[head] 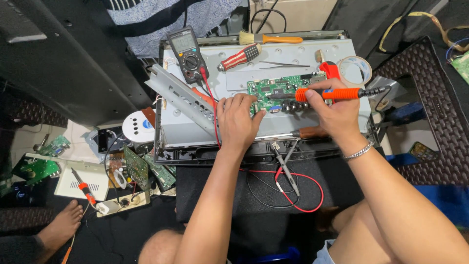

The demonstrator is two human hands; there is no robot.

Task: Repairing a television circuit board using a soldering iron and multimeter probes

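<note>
The right hand point(337, 110) has its fingers closed around the orange grip of a soldering iron point(325, 94), held level with its tip over the green circuit board point(276, 93). The left hand point(238, 121) rests with its fingers curled loosely, holding nothing, fingertips touching the board's left edge. The board is mounted on a grey metal chassis point(288, 63), at its middle. Farther back on the chassis lie a red-and-white striped screwdriver point(239, 57), tweezers point(288, 64), a brush point(271, 38) and a tape roll point(355, 68). A multimeter point(188, 51) sits at the chassis's left corner, its red lead point(293, 188) looping near the person's knees.
</note>
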